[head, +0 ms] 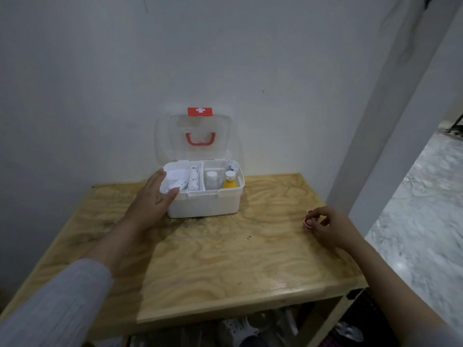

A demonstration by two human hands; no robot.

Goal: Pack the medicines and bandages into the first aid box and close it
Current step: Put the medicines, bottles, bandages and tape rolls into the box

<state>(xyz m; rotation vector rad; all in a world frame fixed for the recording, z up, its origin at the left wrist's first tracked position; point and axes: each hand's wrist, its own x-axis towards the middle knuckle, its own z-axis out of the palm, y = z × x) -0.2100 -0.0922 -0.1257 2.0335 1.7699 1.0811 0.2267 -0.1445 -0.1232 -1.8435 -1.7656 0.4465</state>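
The white first aid box [208, 204] stands at the back of the wooden table with its clear lid [195, 136] raised against the wall, red handle and red cross tab showing. Inside lie rolled bandages [193, 181] on the left, and a white-capped bottle [211, 180] and a yellow bottle [229, 181] on the right. My left hand [152, 199] rests flat against the box's left front corner, fingers spread. My right hand [325, 225] is at the table's right side, its fingers closed around a small red-and-white round item [307, 222].
The plywood table [225, 259] reaches the white wall behind. A grey pillar [390, 121] rises at the right, with a pale floor [426, 196] beyond. Shoes [238, 331] lie under the table's front edge.
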